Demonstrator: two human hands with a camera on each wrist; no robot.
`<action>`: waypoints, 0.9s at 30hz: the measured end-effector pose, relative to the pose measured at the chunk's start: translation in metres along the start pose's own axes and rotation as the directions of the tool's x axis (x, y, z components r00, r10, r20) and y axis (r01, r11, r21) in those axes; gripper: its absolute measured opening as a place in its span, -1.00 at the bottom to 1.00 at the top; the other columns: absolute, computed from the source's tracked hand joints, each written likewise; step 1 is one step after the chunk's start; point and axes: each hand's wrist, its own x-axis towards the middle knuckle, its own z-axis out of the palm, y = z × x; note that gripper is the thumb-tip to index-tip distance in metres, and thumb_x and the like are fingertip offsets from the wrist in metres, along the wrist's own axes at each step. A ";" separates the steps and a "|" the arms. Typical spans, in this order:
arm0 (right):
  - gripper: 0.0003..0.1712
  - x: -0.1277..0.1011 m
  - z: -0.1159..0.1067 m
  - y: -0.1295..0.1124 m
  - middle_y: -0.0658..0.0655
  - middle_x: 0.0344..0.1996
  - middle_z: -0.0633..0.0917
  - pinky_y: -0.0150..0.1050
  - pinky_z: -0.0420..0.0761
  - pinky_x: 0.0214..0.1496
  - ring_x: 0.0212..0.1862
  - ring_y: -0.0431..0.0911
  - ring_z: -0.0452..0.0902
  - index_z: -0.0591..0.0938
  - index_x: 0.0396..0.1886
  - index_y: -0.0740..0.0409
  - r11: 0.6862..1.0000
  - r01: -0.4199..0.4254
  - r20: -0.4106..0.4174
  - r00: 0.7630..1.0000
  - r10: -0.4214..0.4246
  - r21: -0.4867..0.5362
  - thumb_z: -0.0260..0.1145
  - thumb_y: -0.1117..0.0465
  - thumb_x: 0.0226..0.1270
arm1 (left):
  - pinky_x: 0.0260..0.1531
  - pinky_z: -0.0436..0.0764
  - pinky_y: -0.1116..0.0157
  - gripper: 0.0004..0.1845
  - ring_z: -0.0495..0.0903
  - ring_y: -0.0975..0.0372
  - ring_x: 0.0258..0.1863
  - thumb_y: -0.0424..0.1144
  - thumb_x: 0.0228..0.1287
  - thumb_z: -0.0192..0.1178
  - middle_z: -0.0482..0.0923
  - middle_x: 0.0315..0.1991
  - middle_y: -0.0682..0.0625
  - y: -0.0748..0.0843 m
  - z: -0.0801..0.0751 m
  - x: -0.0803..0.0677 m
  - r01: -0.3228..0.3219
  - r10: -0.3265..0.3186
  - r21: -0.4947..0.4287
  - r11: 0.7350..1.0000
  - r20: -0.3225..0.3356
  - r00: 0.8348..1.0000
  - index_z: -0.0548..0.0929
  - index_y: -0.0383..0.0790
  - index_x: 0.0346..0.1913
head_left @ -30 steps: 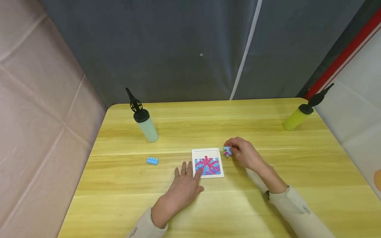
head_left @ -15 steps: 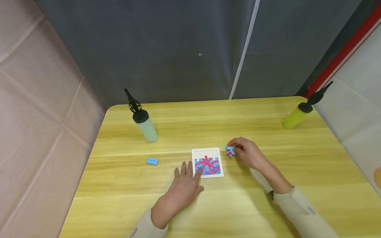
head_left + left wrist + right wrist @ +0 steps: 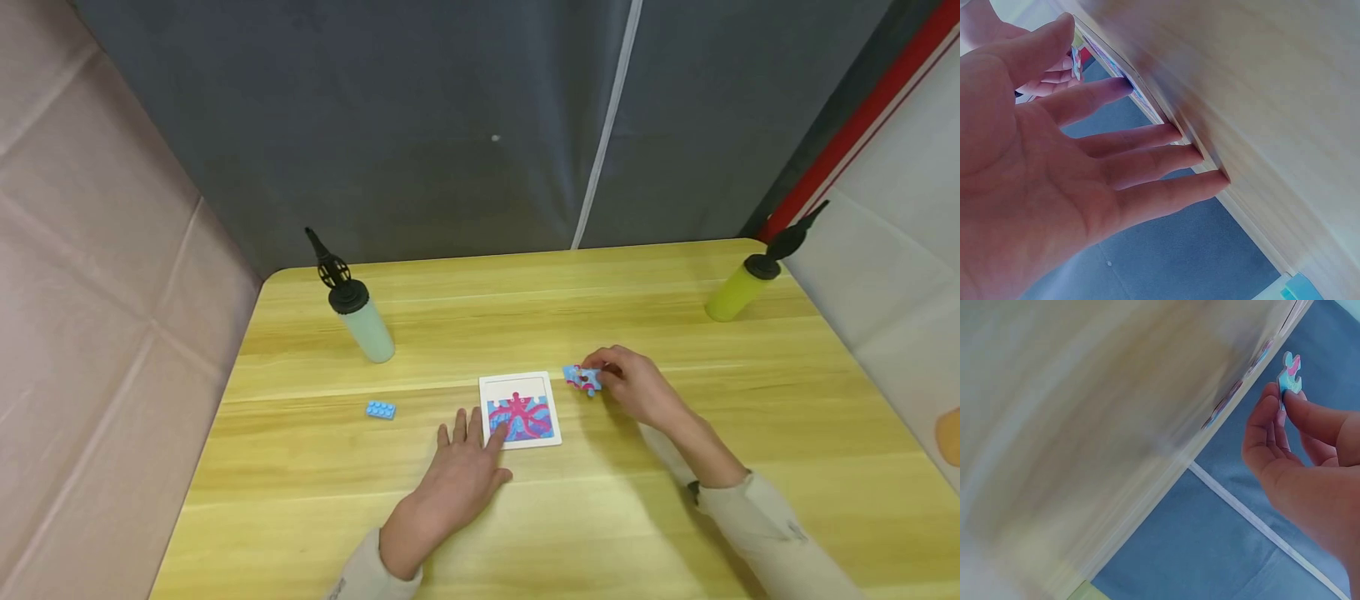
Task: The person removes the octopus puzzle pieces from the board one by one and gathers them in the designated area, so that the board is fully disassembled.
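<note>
A white-framed octopus puzzle (image 3: 520, 410) lies on the table, its lower part filled and a pale strip bare along the top. The index fingertip of my left hand (image 3: 459, 483) rests on the puzzle's lower left; the other fingers are spread straight on the table. Beside the frame's right edge, my right hand (image 3: 633, 387) pinches a blue and pink puzzle piece (image 3: 1289, 374) between thumb and fingers. The right wrist view shows it held above the table. Other puzzle pieces (image 3: 1225, 403) lie flat on the table near it, partly overlapped by the held piece in the head view.
A blue toy brick (image 3: 381, 410) lies left of the puzzle. Behind it stands a pale green hand pump (image 3: 367, 329) with a black nozzle. A yellow-green pump (image 3: 735, 293) stands at the back right. A dark curtain (image 3: 420, 142) hangs behind the table.
My right hand has shifted slightly right with the puzzle piece, and more blue and pink shows to the piece's left. My left hand stays on the puzzle. The head view has shifted slightly.
</note>
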 end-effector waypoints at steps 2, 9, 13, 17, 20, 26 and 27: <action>-0.74 -0.001 -0.001 0.001 0.19 -0.09 0.74 -0.11 0.60 -0.05 -0.15 -0.01 0.59 0.73 0.00 0.19 1.000 -0.002 -0.001 1.000 0.002 0.003 0.18 0.45 0.49 | 0.36 0.40 -0.30 -0.33 0.27 -0.35 0.50 0.07 0.49 0.19 0.26 0.50 -0.47 0.000 0.000 0.000 0.001 -0.001 0.002 1.000 0.001 1.000 0.38 -0.14 0.53; -0.74 -0.003 -0.005 0.005 0.20 -0.07 0.74 -0.09 0.60 -0.04 -0.13 0.00 0.59 0.72 0.01 0.19 1.000 -0.018 -0.015 1.000 0.018 0.009 0.18 0.45 0.50 | 0.36 0.40 -0.30 -0.32 0.27 -0.36 0.50 0.07 0.50 0.18 0.25 0.51 -0.47 -0.001 0.000 0.000 -0.001 0.001 0.005 1.000 0.006 1.000 0.37 -0.14 0.54; -0.73 -0.005 -0.007 0.008 0.21 -0.06 0.74 -0.02 0.62 0.00 -0.08 0.04 0.62 0.72 0.02 0.20 1.000 -0.018 -0.027 0.999 0.018 0.006 0.17 0.46 0.50 | 0.36 0.40 -0.30 -0.32 0.28 -0.36 0.50 0.07 0.49 0.18 0.25 0.51 -0.47 -0.002 0.000 0.001 -0.002 0.002 0.009 1.000 0.005 1.000 0.37 -0.14 0.54; -0.73 -0.006 -0.009 0.011 0.24 -0.03 0.74 0.04 0.63 0.06 -0.02 0.09 0.66 0.72 0.00 0.22 1.000 -0.003 -0.042 0.999 0.004 0.012 0.18 0.48 0.49 | 0.37 0.39 -0.30 -0.32 0.27 -0.35 0.50 0.08 0.49 0.18 0.24 0.52 -0.47 -0.001 0.000 0.001 0.000 0.000 0.010 1.000 0.010 1.000 0.36 -0.14 0.54; -0.73 -0.007 -0.010 0.013 0.24 -0.04 0.75 0.02 0.63 0.04 -0.04 0.09 0.66 0.73 -0.01 0.23 1.000 0.000 -0.052 0.999 0.001 0.013 0.18 0.49 0.47 | 0.37 0.38 -0.30 -0.31 0.27 -0.35 0.50 0.08 0.50 0.17 0.23 0.52 -0.46 -0.001 0.000 0.002 0.000 0.000 0.014 1.000 0.015 1.000 0.36 -0.13 0.55; -0.73 -0.008 -0.014 0.019 0.26 -0.06 0.74 -0.05 0.64 -0.01 -0.07 0.08 0.65 0.72 0.00 0.26 1.000 -0.001 -0.058 0.998 0.001 -0.005 0.18 0.51 0.46 | 0.36 0.40 -0.29 -0.32 0.28 -0.35 0.50 0.09 0.51 0.16 0.24 0.51 -0.46 -0.001 0.002 0.002 -0.007 0.007 0.032 0.999 0.012 1.000 0.36 -0.13 0.55; -0.73 -0.008 -0.014 0.019 0.26 -0.07 0.74 -0.08 0.63 -0.03 -0.09 0.07 0.64 0.72 0.00 0.26 1.000 0.000 -0.060 0.998 0.000 -0.011 0.18 0.51 0.46 | 0.36 0.41 -0.29 -0.32 0.29 -0.35 0.49 0.10 0.51 0.16 0.25 0.51 -0.46 -0.001 0.002 0.002 -0.009 0.009 0.037 0.999 0.009 1.000 0.36 -0.13 0.55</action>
